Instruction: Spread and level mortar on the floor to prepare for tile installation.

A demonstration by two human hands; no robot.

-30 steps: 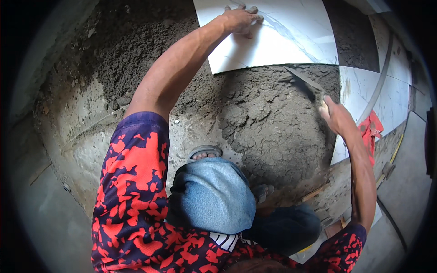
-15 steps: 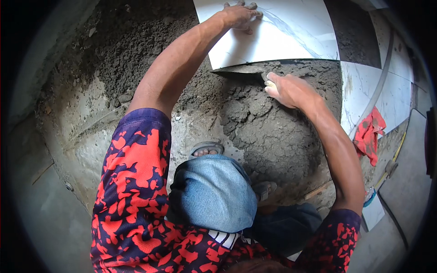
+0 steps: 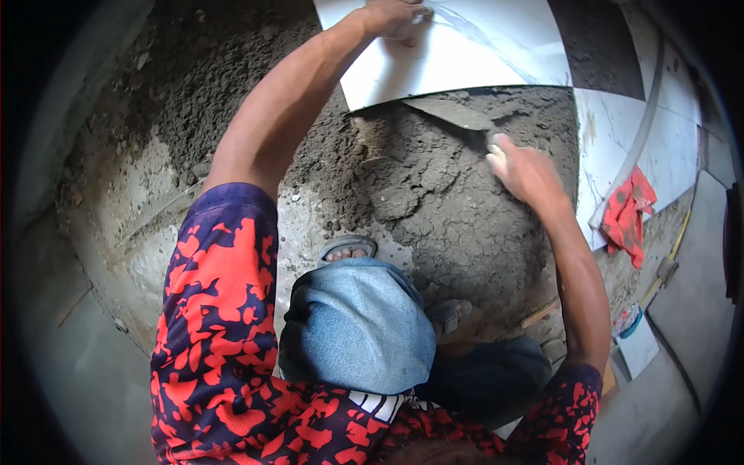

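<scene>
My left hand [image 3: 395,17] rests on top of a white marble-patterned tile [image 3: 488,54] at the far side, its fingers stretched out over the surface. The tile's near edge lies above a bed of grey wet mortar [image 3: 473,225]. My right hand [image 3: 527,170] is closed round the handle of a trowel [image 3: 449,113]. The trowel's metal blade points left and away from me, its tip by the near edge of the tile. Part of the handle is hidden in my fingers.
Laid white tiles [image 3: 666,155] run down the right, with a grey hose [image 3: 651,101] and a red cloth [image 3: 629,217] on them. A dark square gap [image 3: 601,46] lies beyond. Loose mortar [image 3: 225,85] spreads on the left. My sandalled foot [image 3: 349,249] stands at the mortar's near edge.
My right hand has drawn the trowel right and toward me, and its blade has turned, coming partly away from the tile's edge. My left hand stays on the tile.
</scene>
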